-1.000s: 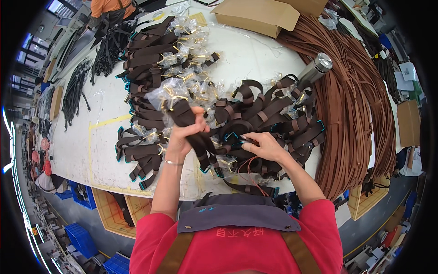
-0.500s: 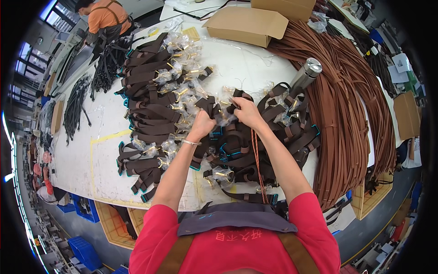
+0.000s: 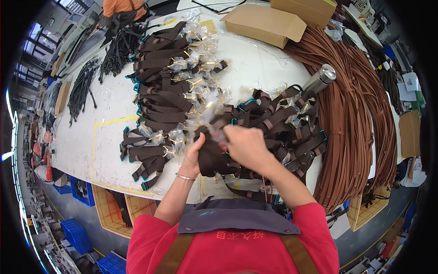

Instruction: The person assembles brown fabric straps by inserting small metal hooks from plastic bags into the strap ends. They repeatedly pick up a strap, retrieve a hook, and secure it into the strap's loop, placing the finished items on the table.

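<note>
In my left hand (image 3: 194, 156) is a folded dark brown webbing strap (image 3: 212, 157), the thumb raised along its edge and the other fingers behind it. My right hand (image 3: 248, 145) is closed just right of the strap's upper end; its fingertips are blurred, and what they hold cannot be made out. Next to it, clear plastic wrapping (image 3: 210, 107) covers gold-coloured metal fittings. To the right and beneath my hands lies a loose heap of dark straps (image 3: 292, 121) with teal-edged ends. On the left, more straps (image 3: 162, 93) are laid in a stacked row.
A steel flask (image 3: 321, 78) lies tilted against long brown strips (image 3: 342, 137) on the right. An open cardboard box (image 3: 264, 23) stands at the back. Black straps (image 3: 84, 89) lie far left on the white table (image 3: 114, 102). Another person (image 3: 123, 11) is at the far left.
Both hands have come lower and nearer to me, with the strap now folded in my left hand. My right hand has swept down beside it. The view has shifted slightly.
</note>
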The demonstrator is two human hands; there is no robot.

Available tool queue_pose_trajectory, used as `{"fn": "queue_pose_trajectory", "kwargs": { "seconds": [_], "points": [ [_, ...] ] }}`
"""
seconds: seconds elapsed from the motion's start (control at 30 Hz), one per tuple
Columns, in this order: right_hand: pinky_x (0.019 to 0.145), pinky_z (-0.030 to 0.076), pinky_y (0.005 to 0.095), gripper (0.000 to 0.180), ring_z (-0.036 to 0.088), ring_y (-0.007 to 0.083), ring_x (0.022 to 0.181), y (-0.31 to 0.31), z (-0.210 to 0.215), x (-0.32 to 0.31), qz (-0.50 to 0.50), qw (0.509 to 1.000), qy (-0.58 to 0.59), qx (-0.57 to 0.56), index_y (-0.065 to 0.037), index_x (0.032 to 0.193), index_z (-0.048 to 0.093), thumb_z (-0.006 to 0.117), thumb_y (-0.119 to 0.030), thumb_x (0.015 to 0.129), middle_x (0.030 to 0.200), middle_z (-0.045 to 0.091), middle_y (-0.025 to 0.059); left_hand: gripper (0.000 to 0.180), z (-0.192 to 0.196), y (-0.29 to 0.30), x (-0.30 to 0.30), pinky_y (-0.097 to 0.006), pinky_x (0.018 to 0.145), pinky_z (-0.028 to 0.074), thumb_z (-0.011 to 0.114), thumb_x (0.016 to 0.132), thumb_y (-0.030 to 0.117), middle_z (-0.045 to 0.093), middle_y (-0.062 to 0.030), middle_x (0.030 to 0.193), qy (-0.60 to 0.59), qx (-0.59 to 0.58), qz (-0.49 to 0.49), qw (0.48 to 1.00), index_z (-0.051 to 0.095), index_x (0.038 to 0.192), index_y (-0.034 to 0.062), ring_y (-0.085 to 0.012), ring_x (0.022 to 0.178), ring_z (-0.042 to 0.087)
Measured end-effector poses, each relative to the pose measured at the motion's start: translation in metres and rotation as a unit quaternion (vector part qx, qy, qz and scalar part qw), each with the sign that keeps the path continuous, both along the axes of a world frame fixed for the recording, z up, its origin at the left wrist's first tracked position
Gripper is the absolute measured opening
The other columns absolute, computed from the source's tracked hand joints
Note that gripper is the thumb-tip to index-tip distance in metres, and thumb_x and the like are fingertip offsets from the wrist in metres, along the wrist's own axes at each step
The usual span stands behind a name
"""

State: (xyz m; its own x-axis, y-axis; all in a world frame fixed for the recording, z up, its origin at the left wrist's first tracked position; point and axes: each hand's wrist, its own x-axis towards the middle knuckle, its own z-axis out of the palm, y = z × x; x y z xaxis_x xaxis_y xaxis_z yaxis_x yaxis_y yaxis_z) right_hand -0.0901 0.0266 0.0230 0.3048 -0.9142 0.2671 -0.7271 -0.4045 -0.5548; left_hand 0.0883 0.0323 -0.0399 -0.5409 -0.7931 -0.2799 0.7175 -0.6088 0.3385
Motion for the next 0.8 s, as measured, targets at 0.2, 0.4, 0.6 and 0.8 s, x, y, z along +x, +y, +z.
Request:
{"fn": "queue_pose_trajectory", "kwargs": {
  "seconds": [0.2,0.4,0.6,0.8],
  "points": [
    [0.052,0.048,0.0387,0.02,0.06,0.0314,0.066,0.044,-0.019,0.005,0.106,0.987,-0.09,0.079,-0.001,0.092,0.052,0.056,-0.011,0.075,0.08,0.06,0.0157,0.04,-0.016,0.037,-0.008,-0.04,0.097,0.035,0.057,0.077,0.018,0.051,-0.0186,0.115,-0.027,0.002,0.023,0.999,0.05,0.109,-0.0056,-0.0275,0.109,0.048],
    [0.037,0.029,0.0172,0.038,0.041,0.0048,0.043,-0.037,0.008,-0.03,0.009,0.877,-0.32,0.358,0.002,0.105,0.05,0.038,-0.031,0.09,0.077,0.057,0.0068,0.022,-0.016,0.038,0.011,-0.033,0.08,0.042,0.056,0.078,0.019,0.048,-0.0055,0.063,0.026,-0.041,0.05,0.998,0.052,0.088,-0.0006,-0.0178,0.061,0.05],
    [0.036,0.026,0.0196,0.042,0.047,0.0075,0.048,-0.088,-0.063,0.003,0.021,0.862,-0.298,0.41,-0.001,0.096,0.049,0.037,-0.04,0.087,0.073,0.059,0.0062,0.027,-0.011,0.043,0.026,-0.021,0.041,0.036,0.055,0.072,0.014,0.036,0.0003,0.054,0.017,0.013,0.008,1.0,0.051,0.096,0.0006,-0.0076,0.042,0.041],
    [0.039,0.03,0.0206,0.044,0.049,0.008,0.051,-0.068,-0.06,-0.008,0.194,0.795,-0.15,0.555,0.0,0.094,0.055,0.04,-0.04,0.084,0.076,0.063,0.0087,0.033,-0.009,0.045,0.059,-0.023,0.041,0.027,0.055,0.071,0.011,0.04,-0.0011,0.056,0.047,-0.006,-0.001,0.999,0.049,0.102,0.0016,-0.0073,0.043,0.036]
  ]
}}
